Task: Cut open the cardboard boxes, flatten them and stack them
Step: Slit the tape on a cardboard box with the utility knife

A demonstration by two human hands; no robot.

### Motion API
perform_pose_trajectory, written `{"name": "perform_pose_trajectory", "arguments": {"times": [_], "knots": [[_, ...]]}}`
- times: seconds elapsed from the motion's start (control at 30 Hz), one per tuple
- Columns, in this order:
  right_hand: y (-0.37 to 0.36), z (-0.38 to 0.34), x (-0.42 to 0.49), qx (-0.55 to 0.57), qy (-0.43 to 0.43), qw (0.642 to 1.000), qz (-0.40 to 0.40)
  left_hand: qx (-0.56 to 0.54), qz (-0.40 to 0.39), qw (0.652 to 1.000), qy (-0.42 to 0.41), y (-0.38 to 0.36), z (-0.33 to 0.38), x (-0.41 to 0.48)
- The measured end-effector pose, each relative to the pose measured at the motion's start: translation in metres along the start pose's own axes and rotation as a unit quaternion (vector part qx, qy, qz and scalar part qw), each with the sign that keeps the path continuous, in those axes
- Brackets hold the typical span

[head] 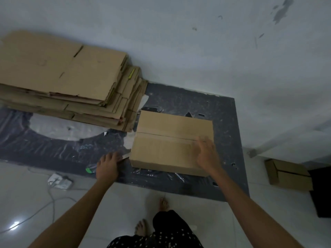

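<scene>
Box [166,149] – closed, uncut – sits on the dark mat [227,122] straight ahead of the person, just right of the stack of flattened cardboard [62,77], almost touching its near corner. Its long axis runs left to right across the view, and the top seam [161,134] follows that line, tilting slightly down toward the right.

The right hand [207,154] lies on the lid with fingers spread and fairly straight, fingertips at the seam's right end; it is blurred. The left hand [107,167] is off the box, at its near-left corner, fingers bent down toward a pale strip on the mat – I cannot tell whether it pinches anything.

A green-tipped object [89,170], possibly the cutter, lies just beside that hand. The right hand is nearer the seam, so a cut would likely run along it from right to left.
</scene>
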State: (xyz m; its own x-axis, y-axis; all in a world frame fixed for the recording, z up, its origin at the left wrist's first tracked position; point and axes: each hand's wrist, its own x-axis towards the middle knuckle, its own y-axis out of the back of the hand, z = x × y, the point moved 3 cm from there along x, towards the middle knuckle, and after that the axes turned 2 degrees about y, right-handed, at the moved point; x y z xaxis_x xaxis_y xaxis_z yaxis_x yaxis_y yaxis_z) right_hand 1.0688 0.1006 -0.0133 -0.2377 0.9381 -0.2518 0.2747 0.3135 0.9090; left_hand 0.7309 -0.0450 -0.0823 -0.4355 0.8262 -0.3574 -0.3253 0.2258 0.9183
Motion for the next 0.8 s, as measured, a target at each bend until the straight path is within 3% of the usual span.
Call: {"name": "perform_pose_trajectory", "arguments": {"times": [0.07,0.2,0.37,0.5,0.6,0.8], "knots": [[-0.007,-0.003,0.002,-0.036,0.027,0.998,-0.031,0.032,-0.021,0.999,0.019,-0.006,-0.019,-0.001],[-0.019,0.003,0.000,-0.080,0.032,0.996,-0.009,0.055,-0.006,0.998,0.022,-0.013,-0.042,-0.004],[-0.012,-0.016,0.000,-0.085,0.054,0.995,0.029,-0.126,0.019,0.989,0.080,-0.001,-0.062,-0.019],[-0.012,-0.058,0.004,0.014,0.172,0.985,-0.001,-0.278,0.087,0.954,0.072,0.029,-0.034,-0.032],[-0.018,-0.095,0.012,0.075,0.213,0.974,-0.018,-0.335,0.132,0.932,0.040,0.055,0.013,-0.032],[-0.029,-0.173,0.019,0.319,0.108,0.927,-0.167,-0.357,0.141,0.918,-0.103,0.068,0.103,-0.019]]}}
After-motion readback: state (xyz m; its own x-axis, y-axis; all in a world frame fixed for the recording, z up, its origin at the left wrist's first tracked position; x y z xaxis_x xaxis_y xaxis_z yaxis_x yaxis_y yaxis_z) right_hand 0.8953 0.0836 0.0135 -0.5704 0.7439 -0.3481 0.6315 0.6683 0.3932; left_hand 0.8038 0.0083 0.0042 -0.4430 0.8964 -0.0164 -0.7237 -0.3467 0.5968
